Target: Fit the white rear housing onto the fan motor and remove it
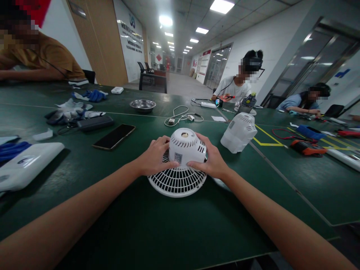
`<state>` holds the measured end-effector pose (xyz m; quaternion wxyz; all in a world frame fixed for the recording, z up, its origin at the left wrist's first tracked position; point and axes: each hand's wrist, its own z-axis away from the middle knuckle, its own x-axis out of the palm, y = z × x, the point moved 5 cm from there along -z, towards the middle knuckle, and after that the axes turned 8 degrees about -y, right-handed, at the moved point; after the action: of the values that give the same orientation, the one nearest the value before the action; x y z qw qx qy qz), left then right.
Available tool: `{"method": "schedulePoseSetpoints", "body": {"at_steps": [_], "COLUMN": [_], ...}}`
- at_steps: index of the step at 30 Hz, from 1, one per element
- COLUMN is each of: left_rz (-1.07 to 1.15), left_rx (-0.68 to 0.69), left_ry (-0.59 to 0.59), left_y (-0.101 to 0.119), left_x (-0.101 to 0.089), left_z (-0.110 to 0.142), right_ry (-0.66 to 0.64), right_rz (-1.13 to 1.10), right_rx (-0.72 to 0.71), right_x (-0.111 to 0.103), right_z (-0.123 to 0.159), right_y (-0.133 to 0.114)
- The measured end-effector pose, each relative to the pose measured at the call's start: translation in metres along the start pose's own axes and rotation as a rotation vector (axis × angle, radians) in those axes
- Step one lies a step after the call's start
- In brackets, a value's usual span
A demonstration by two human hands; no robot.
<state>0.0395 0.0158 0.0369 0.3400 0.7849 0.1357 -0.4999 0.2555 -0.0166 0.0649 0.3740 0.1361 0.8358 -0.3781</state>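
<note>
A white fan head lies face down on the green table, its round slatted grille [177, 183] underneath and its vented motor housing [184, 144] on top. A hole shows in the top of the housing, and a small grey label is on its near side. My left hand [159, 155] grips the housing from the left, thumb across the front. From the right, my right hand [212, 157] wraps the same housing, its thumb close to the left one. A white vented plastic housing [239, 132] stands to the right, apart from my hands.
A smartphone [114, 137], a metal bowl [143, 105] and a white cable [182, 116] lie beyond my hands. At left are a white device [30, 165] and gloves [92, 95]. An orange multimeter [307, 147] lies at right. Several people sit around the table.
</note>
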Motion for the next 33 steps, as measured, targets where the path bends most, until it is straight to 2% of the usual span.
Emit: {"method": "schedulePoseSetpoints", "body": {"at_steps": [16, 23, 27, 33], "left_rz": [-0.014, -0.016, 0.007, 0.112], "left_rx": [0.016, -0.020, 0.015, 0.039], "left_ry": [-0.029, 0.026, 0.067, 0.122], "left_y": [0.006, 0.009, 0.004, -0.007], "left_x": [-0.004, -0.006, -0.008, 0.003], "left_z": [0.001, -0.002, 0.000, 0.005], "right_ry": [0.024, 0.032, 0.035, 0.014], "right_rz": [0.021, 0.026, 0.089, -0.084], "right_rx": [-0.050, 0.003, -0.030, -0.034], "right_x": [0.002, 0.004, 0.001, 0.003], "right_z": [0.003, 0.005, 0.008, 0.010], "right_y": [-0.001, -0.001, 0.003, 0.012]}}
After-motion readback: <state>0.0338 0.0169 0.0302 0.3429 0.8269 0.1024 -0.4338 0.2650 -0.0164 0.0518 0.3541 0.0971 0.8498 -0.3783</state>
